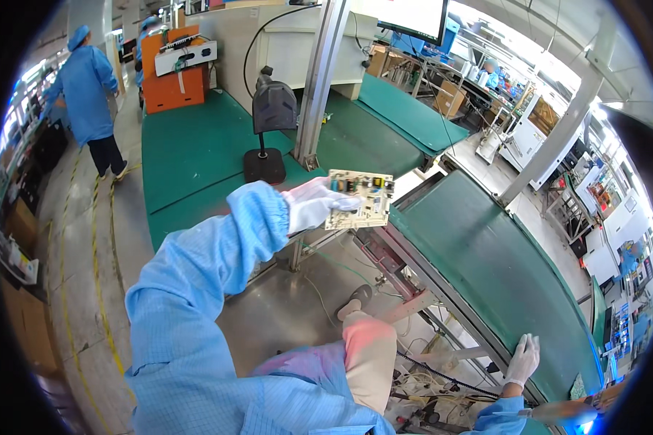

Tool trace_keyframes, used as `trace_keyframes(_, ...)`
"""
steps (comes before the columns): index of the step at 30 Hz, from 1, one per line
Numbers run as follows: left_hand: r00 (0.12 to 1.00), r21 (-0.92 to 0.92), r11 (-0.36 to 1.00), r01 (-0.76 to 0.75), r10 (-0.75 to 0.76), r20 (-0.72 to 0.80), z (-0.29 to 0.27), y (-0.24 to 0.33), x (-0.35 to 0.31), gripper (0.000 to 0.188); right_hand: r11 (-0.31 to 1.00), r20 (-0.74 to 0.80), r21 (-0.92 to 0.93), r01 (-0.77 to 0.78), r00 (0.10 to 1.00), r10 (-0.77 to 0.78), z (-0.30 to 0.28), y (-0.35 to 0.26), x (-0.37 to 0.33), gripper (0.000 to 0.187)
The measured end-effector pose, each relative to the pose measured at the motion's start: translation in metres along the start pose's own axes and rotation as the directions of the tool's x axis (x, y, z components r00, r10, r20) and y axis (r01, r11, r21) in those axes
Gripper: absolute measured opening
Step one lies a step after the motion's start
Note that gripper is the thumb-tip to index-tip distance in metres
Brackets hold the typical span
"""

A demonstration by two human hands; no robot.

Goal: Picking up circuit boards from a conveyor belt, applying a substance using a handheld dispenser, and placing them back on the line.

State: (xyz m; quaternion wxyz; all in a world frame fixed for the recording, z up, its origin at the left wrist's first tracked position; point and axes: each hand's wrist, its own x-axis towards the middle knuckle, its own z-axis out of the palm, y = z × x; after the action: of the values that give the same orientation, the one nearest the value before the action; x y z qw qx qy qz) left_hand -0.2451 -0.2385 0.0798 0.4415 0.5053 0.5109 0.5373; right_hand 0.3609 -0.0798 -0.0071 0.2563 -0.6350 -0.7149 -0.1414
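My left hand (pixel 313 206), in a white glove, is closed on the near side of a cream-coloured circuit board (pixel 374 206). Its thumb lies across the board's face, where small black, blue and yellow components stand. The board is held up in the gap between the green-topped table and the green conveyor belt (pixel 479 243). At the lower right, my white-gloved right hand (pixel 524 360) lies on the belt's near edge with its fingers stretched out, holding nothing.
A black device on a stand (pixel 272 109) is on the green-topped table (pixel 189 145), beside a metal post (pixel 323 80). Behind them sits an orange box (pixel 174 90). Cables (pixel 428 391) hang below the belt. A person in blue (pixel 87 90) is on the walkway at left.
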Motion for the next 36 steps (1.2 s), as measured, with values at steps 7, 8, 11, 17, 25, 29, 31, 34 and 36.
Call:
trace_keyframes(7,0.937,0.648,0.725,-0.234,0.345,-0.048,-0.006,-0.008,0.091,0.042,1.0,0.017,0.022,0.01,1.0,-0.01,0.005,-0.004,-0.001,0.037)
trace_keyframes(8,0.946,0.645,0.744,-0.175,0.309,-0.099,-0.01,-0.015,0.107,0.043,1.0,0.007,0.021,0.02,1.0,-0.02,0.006,-0.004,-0.001,0.037)
trace_keyframes(11,0.916,0.846,0.53,0.057,0.31,-0.255,-0.016,-0.015,0.136,0.047,1.0,0.021,0.006,0.02,1.0,-0.02,0.007,-0.002,-0.001,0.038)
trace_keyframes(17,0.812,0.918,0.019,0.397,0.459,-0.36,-0.049,-0.052,0.18,0.046,0.999,0.012,-0.006,0.036,0.999,-0.036,0.006,-0.002,-0.001,0.038)
trace_keyframes(25,0.798,0.801,0.12,0.587,0.081,-0.597,-0.077,-0.087,0.186,0.028,0.999,0.008,0.023,0.042,0.999,-0.042,0.005,-0.009,0.0,0.035)
trace_keyframes(29,0.828,0.877,0.371,0.305,0.352,-0.437,-0.091,-0.119,0.184,0.033,0.996,0.099,-0.009,0.088,0.991,-0.087,0.017,0.005,0.004,0.037)
trace_keyframes(31,0.874,0.866,0.414,0.281,0.262,-0.409,-0.083,-0.106,0.182,0.048,0.994,0.166,-0.045,0.097,0.982,-0.089,0.015,0.014,0.002,0.04)
trace_keyframes(34,0.845,0.873,0.23,0.431,0.238,-0.48,-0.079,-0.101,0.168,0.057,0.992,0.218,-0.057,0.114,0.971,-0.1,-0.016,-0.03,-0.001,0.039)
trace_keyframes(36,0.873,0.905,0.18,0.386,0.247,-0.421,-0.06,-0.083,0.144,0.057,0.986,0.235,-0.118,0.118,0.968,-0.088,-0.038,-0.056,-0.001,0.037)
